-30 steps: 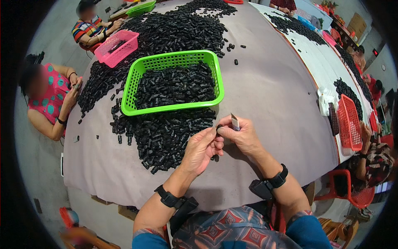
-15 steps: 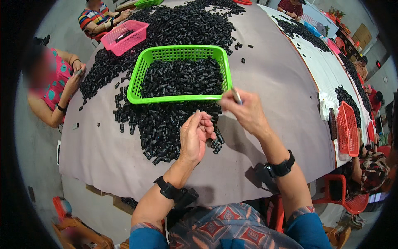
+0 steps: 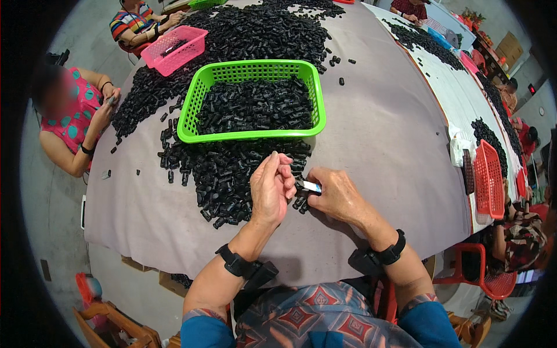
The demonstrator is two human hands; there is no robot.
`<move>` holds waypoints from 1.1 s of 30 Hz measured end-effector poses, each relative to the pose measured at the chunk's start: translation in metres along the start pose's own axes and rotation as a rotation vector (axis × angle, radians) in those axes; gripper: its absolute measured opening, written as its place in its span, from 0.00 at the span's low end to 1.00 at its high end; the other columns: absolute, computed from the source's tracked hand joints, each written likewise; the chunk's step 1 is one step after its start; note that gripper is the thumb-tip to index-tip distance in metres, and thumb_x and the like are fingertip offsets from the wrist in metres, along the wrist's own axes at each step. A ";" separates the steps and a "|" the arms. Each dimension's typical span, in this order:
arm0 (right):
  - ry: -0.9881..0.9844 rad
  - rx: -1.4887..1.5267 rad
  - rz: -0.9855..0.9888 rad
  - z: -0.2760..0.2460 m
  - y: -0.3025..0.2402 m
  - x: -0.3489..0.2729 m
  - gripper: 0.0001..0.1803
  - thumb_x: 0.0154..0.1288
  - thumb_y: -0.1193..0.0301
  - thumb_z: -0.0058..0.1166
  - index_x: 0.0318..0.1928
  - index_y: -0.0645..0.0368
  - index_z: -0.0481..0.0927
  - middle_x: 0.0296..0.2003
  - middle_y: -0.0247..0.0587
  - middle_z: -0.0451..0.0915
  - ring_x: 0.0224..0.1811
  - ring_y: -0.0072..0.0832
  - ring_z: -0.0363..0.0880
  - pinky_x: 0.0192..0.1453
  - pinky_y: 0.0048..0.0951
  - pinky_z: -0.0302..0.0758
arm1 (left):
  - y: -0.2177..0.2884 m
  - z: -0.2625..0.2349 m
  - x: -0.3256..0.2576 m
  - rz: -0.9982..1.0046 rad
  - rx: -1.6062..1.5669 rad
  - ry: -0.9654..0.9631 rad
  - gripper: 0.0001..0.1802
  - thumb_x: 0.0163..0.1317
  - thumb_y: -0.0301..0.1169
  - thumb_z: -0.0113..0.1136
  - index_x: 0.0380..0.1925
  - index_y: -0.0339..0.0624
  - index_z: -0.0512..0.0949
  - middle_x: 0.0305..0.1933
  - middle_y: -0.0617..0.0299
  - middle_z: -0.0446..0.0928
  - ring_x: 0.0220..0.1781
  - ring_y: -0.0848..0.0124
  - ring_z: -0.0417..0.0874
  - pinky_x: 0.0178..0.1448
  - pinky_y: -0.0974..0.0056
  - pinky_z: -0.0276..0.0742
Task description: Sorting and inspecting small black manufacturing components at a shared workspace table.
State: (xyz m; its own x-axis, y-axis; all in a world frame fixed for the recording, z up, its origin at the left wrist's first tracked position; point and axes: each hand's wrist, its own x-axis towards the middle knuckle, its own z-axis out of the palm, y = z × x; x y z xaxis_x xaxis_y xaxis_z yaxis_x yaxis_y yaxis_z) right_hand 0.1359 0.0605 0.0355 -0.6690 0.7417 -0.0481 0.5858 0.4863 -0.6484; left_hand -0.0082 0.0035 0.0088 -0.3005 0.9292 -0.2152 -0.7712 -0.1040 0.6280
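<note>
Over the near pile of small black cylindrical plastic parts (image 3: 223,188), my left hand (image 3: 270,188) is turned palm inward with its fingers curled. What lies inside those fingers is hidden. Close on its right, my right hand (image 3: 339,194) grips a short, thin tool with a white handle (image 3: 311,186). The tool's dark tip points at my left fingers, where a small dark piece shows; I cannot tell whether it is held or lies on the table behind. Just beyond both hands stands a green plastic basket (image 3: 249,136), partly filled with the same black parts.
A large heap of black parts (image 3: 261,35) covers the far table (image 3: 383,116). A pink basket (image 3: 174,52) stands at the far left. Co-workers sit along the left side, one in a pink dotted top (image 3: 61,119). To the right are a white-topped table and a red basket (image 3: 488,180).
My right hand has come down and toward me from the green basket's right corner, bringing the tool beside my left hand. My left hand has barely moved.
</note>
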 end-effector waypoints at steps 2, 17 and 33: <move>0.018 0.052 -0.023 -0.002 0.009 0.000 0.15 0.44 0.74 0.55 0.36 0.65 0.77 0.28 0.53 0.78 0.31 0.47 0.78 0.37 0.38 0.74 | 0.003 0.003 -0.002 0.009 0.010 -0.003 0.14 0.69 0.40 0.46 0.32 0.41 0.72 0.23 0.70 0.64 0.20 0.81 0.65 0.19 0.75 0.59; 0.158 0.978 0.073 -0.010 0.014 -0.004 0.08 0.59 0.75 0.58 0.37 0.66 0.78 0.28 0.33 0.78 0.28 0.17 0.74 0.33 0.21 0.72 | -0.012 0.011 -0.010 -0.153 0.248 -0.267 0.09 0.67 0.32 0.51 0.43 0.40 0.70 0.37 0.61 0.75 0.35 0.73 0.80 0.28 0.72 0.79; 0.186 0.951 0.006 -0.009 0.013 -0.003 0.06 0.62 0.74 0.56 0.33 0.65 0.78 0.26 0.32 0.78 0.28 0.15 0.75 0.32 0.18 0.73 | -0.012 0.004 -0.008 -0.292 0.078 -0.289 0.10 0.65 0.31 0.54 0.42 0.38 0.74 0.35 0.62 0.77 0.35 0.75 0.79 0.33 0.73 0.77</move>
State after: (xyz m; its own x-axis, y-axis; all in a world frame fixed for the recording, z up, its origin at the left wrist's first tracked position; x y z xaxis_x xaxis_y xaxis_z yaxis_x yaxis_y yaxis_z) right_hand 0.1498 0.0683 0.0344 -0.5361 0.8440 0.0149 -0.0805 -0.0335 -0.9962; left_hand 0.0058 -0.0007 0.0057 0.1035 0.9781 -0.1808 -0.7527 0.1958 0.6285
